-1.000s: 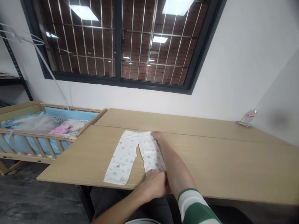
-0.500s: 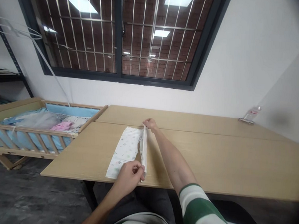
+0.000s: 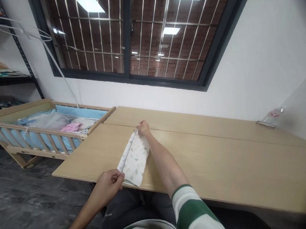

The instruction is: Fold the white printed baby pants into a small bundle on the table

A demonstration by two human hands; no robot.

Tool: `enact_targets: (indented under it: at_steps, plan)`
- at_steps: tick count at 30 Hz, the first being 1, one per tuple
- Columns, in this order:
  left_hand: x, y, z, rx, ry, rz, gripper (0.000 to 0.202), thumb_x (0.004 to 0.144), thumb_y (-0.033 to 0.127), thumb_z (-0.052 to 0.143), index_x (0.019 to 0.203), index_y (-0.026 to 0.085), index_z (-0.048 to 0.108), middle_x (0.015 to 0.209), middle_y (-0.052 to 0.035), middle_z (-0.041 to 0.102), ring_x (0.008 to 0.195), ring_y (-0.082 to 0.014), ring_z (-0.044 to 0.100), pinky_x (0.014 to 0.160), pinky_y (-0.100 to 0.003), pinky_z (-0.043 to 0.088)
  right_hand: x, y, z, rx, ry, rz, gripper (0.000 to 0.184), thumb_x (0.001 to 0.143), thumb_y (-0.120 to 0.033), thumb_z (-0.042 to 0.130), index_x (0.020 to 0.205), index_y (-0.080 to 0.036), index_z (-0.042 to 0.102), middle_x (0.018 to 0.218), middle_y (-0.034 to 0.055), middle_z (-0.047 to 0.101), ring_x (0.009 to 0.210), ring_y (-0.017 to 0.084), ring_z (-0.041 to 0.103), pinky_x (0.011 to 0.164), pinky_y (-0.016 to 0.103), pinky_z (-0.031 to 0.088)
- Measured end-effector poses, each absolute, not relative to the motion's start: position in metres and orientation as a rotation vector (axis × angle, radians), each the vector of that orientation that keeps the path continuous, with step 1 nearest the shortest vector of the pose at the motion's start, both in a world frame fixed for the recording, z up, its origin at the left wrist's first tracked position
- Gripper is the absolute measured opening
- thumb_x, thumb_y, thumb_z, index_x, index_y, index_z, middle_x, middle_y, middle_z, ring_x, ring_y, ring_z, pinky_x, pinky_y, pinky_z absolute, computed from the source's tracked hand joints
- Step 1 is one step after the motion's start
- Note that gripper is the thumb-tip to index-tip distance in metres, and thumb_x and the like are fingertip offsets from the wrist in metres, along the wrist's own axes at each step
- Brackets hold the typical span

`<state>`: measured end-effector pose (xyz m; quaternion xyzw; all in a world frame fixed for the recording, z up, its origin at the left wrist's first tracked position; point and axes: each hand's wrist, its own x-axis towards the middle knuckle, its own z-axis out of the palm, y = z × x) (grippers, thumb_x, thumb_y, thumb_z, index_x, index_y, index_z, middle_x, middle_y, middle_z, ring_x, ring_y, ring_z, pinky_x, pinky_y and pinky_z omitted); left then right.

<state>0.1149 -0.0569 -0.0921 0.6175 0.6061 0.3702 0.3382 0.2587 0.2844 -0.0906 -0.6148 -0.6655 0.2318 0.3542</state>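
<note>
White baby pants (image 3: 136,162) with a small scattered print lie on the wooden table in front of me, folded lengthwise into a narrow strip. My left hand (image 3: 109,184) is closed in a pinch at their near left corner, by the table's front edge. At the far end, my right hand (image 3: 143,127) grips the top edge between thumb and fingers. The fabric slants between both hands, with a fold line along its left part. My fingers partly hide the gripped corners.
The wooden table (image 3: 204,159) stretches far to the right. A wooden crib (image 3: 44,146) with blue lining and cloths stands against its left side. A small clear item (image 3: 272,116) sits at the back right by the wall. A barred window (image 3: 129,40) is ahead.
Both hands have moved left with the right part of the pants, folding it over the left part. The gap between the legs no longer shows. The view has shifted slightly left.
</note>
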Motion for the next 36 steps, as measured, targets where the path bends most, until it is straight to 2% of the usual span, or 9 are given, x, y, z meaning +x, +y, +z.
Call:
enact_targets:
  at_steps: [11, 16, 20, 23, 25, 27, 29, 33, 36]
  plan:
    - [0.094, -0.06, -0.111, 1.912, 2.074, 0.64, 0.034, 0.096, 0.036, 0.038, 0.065, 0.023, 0.044, 0.059, 0.001, 0.057, 0.062, -0.0189, 0.058, 0.06, -0.028, 0.03, 0.226, 0.271, -0.107, -1.615, -1.851, 0.572, 0.028, 0.078, -0.011, 0.06, 0.105, -0.018, 0.059, 0.1, 0.0101, 0.068, 0.094, 0.024, 0.064, 0.079, 0.031, 0.047]
    - [0.096, -0.066, -0.113, 2.107, 2.339, 0.517, 0.029, 0.096, 0.036, 0.044, 0.074, 0.023, 0.056, 0.069, -0.0031, 0.067, 0.072, -0.0254, 0.066, 0.066, -0.033, 0.038, 0.23, 0.256, -0.1, -1.544, -1.898, 0.577, 0.024, 0.087, -0.022, 0.057, 0.111, -0.017, 0.058, 0.104, 0.0105, 0.069, 0.096, 0.023, 0.064, 0.082, 0.032, 0.049]
    - [0.113, -0.08, -0.12, 2.45, 2.275, 0.892, 0.03, 0.097, 0.039, 0.048, 0.11, 0.017, 0.065, 0.107, -0.0124, 0.073, 0.102, -0.0296, 0.067, 0.089, -0.04, 0.047, 0.236, 0.23, -0.083, -1.363, -2.022, 0.591, 0.028, 0.096, -0.028, 0.051, 0.122, -0.017, 0.057, 0.116, 0.0115, 0.068, 0.106, 0.022, 0.064, 0.093, 0.034, 0.049]
    - [0.137, -0.094, -0.131, 2.695, 2.06, 0.984, 0.047, 0.096, 0.034, 0.05, 0.139, 0.014, 0.052, 0.142, -0.0166, 0.059, 0.132, -0.0299, 0.053, 0.106, -0.039, 0.042, 0.243, 0.185, -0.072, -1.091, -2.244, 0.616, 0.042, 0.096, -0.038, 0.058, 0.134, -0.021, 0.055, 0.138, 0.011, 0.06, 0.126, 0.023, 0.057, 0.108, 0.035, 0.043]
    - [0.152, -0.1, -0.142, 2.761, 2.064, 0.947, 0.061, 0.094, 0.035, 0.052, 0.15, 0.013, 0.042, 0.154, -0.0172, 0.047, 0.143, -0.0335, 0.042, 0.113, -0.043, 0.037, 0.249, 0.145, -0.068, -0.752, -2.511, 0.64, 0.055, 0.097, -0.048, 0.055, 0.146, -0.024, 0.048, 0.154, 0.0107, 0.048, 0.142, 0.026, 0.044, 0.118, 0.04, 0.033]
    - [0.162, -0.104, -0.154, 2.766, 2.135, 0.907, 0.065, 0.092, 0.037, 0.055, 0.151, 0.013, 0.042, 0.155, -0.0181, 0.045, 0.144, -0.0375, 0.039, 0.115, -0.049, 0.034, 0.256, 0.102, -0.068, -0.422, -2.726, 0.682, 0.057, 0.101, -0.05, 0.047, 0.153, -0.028, 0.041, 0.162, 0.0058, 0.037, 0.153, 0.025, 0.027, 0.123, 0.041, 0.024]
    - [0.166, -0.104, -0.166, 2.778, 2.172, 0.907, 0.058, 0.091, 0.041, 0.056, 0.143, 0.014, 0.053, 0.145, -0.019, 0.056, 0.137, -0.039, 0.048, 0.114, -0.052, 0.034, 0.263, 0.067, -0.072, -0.212, -2.836, 0.727, 0.059, 0.103, -0.049, 0.041, 0.158, -0.03, 0.033, 0.167, 0.0028, 0.025, 0.156, 0.022, 0.017, 0.126, 0.038, 0.018]
    - [0.162, -0.103, -0.179, 2.799, 2.156, 0.91, 0.044, 0.093, 0.046, 0.057, 0.126, 0.02, 0.068, 0.123, -0.0156, 0.07, 0.117, -0.0341, 0.062, 0.11, -0.049, 0.037, 0.271, 0.04, -0.087, -0.192, -2.988, 0.817, 0.059, 0.106, -0.049, 0.032, 0.161, -0.028, 0.023, 0.167, 0.0036, 0.02, 0.156, 0.019, 0.013, 0.127, 0.038, 0.012]
    - [0.161, -0.102, -0.177, 2.773, 2.186, 0.922, 0.044, 0.094, 0.04, 0.056, 0.134, 0.026, 0.064, 0.136, -0.0164, 0.063, 0.126, -0.0346, 0.057, 0.108, -0.049, 0.037, 0.274, 0.059, -0.096, -0.329, -3.011, 0.795, 0.062, 0.105, -0.052, 0.035, 0.161, -0.028, 0.021, 0.168, 0.0039, 0.018, 0.156, 0.019, 0.011, 0.127, 0.04, 0.008]
